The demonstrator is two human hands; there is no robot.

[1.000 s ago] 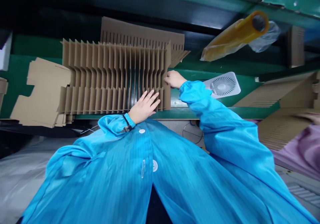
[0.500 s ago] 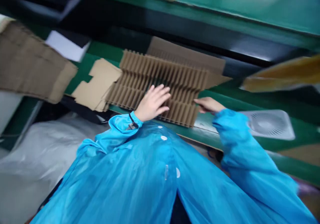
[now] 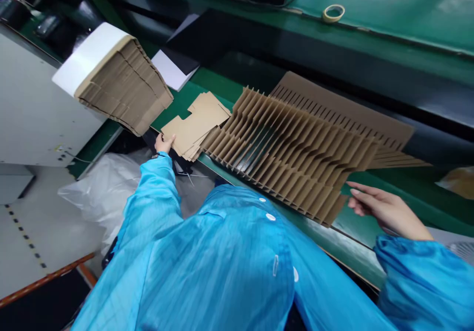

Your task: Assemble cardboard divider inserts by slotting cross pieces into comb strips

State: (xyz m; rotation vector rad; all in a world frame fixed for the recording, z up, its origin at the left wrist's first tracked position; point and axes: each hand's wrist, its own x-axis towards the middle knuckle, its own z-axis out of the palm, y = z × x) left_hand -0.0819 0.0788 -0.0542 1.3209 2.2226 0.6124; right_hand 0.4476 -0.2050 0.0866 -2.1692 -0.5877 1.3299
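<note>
My left hand reaches to the near corner of a stack of flat die-cut cardboard blanks and holds nothing I can see. A slotted corrugated cardboard divider grid stands on the green workbench, with a flat slotted cardboard strip lying behind it. My right hand is open beside the grid's right end, its fingertips just apart from the cardboard.
A tall pile of folded cardboard rests on a white surface at the left. Behind it lies a white sheet. A tape roll sits on the far green ledge, and a plastic bag lies below the bench.
My left hand has left the grid and moved left to the blanks. My right hand has drawn away from the grid's right end. The view has swung, turning the whole scene.
</note>
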